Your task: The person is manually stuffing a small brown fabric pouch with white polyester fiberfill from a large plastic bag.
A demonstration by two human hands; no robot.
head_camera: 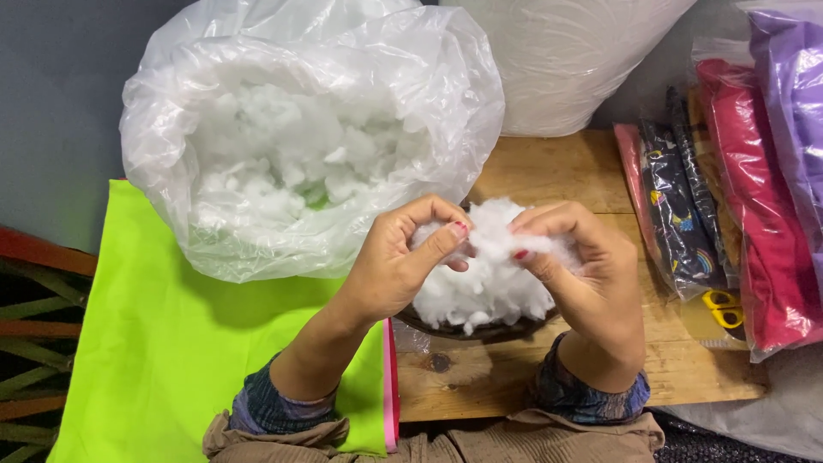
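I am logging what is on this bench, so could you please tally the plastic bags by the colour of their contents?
White stuffing, open clear bag: 1
White, closed bag: 1
Red fabric bag: 1
Purple fabric bag: 1
Dark patterned fabric bag: 1
Total: 5

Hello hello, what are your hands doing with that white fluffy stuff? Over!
Left hand and right hand both pinching the white stuffing clump. Clump sits on dark bowl. Nothing blocking.

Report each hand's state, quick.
Left hand: closed, pinching the white stuffing clump.
Right hand: closed, pinching the same clump.
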